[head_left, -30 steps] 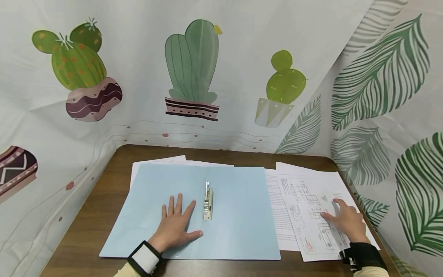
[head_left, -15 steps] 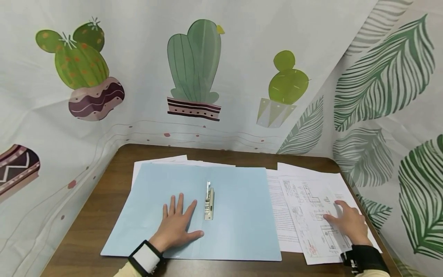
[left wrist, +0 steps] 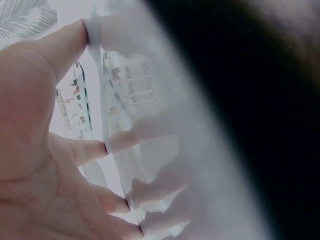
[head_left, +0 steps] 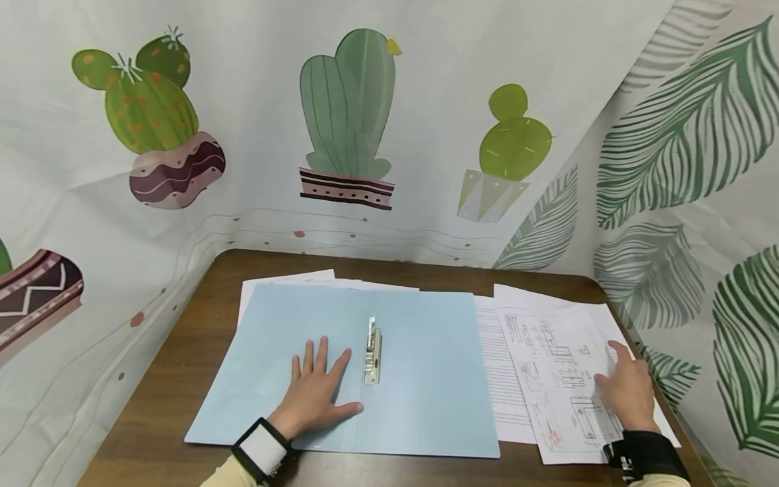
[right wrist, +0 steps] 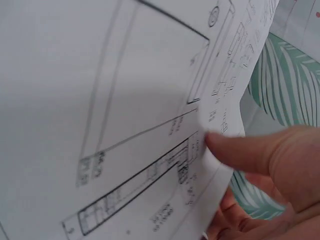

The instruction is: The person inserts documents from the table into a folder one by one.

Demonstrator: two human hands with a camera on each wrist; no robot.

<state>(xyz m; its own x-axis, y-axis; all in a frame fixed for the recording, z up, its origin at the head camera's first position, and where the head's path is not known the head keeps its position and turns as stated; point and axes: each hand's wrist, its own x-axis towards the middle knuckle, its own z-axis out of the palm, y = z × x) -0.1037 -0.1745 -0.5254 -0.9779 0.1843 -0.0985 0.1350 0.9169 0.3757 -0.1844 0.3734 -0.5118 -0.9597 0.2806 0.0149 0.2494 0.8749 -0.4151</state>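
A light-blue folder lies spread wide on the table, with a metal lever clip near its middle. My left hand rests on the folder's left half with fingers spread; the left wrist view shows its fingertips touching the glossy surface, left of the clip. At the right, my right hand pinches the right edge of a technical drawing sheet. In the right wrist view the thumb presses the printed face of the sheet, and the other fingers lie behind its edge, partly hidden.
White papers stick out behind the folder. A text-printed sheet lies partly under the folder and drawing, and another white sheet lies beneath the drawing. The brown table meets a patterned cloth backdrop.
My right hand has shifted slightly rightward across the drawing sheet to its right edge. The left hand stays on the folder. The whole head view has drifted a little.
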